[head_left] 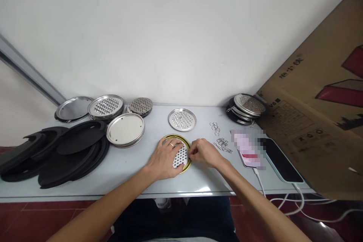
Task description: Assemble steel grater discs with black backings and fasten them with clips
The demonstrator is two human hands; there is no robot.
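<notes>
A round perforated grater plate (180, 157) inside a gold-coloured rim lies on the table in front of me. My left hand (167, 159) spans it from above, with the fingers over its far left side and the thumb at its near edge, gripping it. At the right edge of the rim my right hand (202, 152) is closed in a pinch, and whatever sits between its fingertips is hidden. Just beyond the plate lies a silver grater disc (182, 120). Small metal rings (214, 128) and wire clips (222, 145) are scattered to the right of my right hand.
Black round pieces (73, 155) pile up at left, near stacked plain metal discs (125, 129) and more grater discs (106, 106). At back right stands another stack (246, 108). Two phones with white cables (259, 181) lie by a large cardboard box (306, 121).
</notes>
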